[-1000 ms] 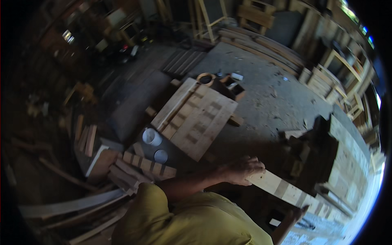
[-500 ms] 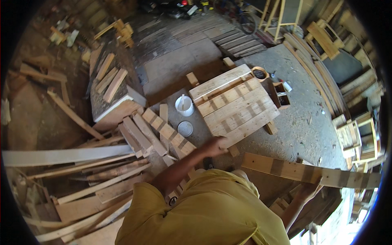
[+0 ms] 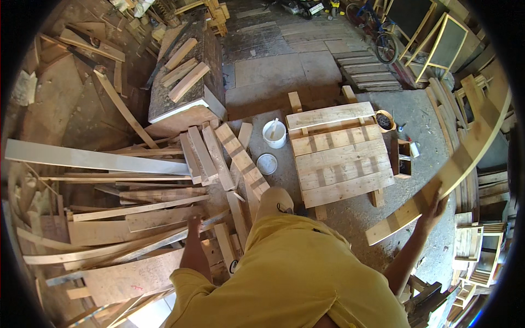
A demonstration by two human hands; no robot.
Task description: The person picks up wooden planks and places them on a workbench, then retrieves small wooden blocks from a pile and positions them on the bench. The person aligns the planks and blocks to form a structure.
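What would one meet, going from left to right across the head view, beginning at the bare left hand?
Left hand, round white bucket, flat panel of pale wooden boards, open brown wooden box, right hand holding a long banded wooden plank.

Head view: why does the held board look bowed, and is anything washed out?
Head view: the fisheye lens probably bows the long board in the right hand; a patch near the lower left edge looks washed out; the corners are black.
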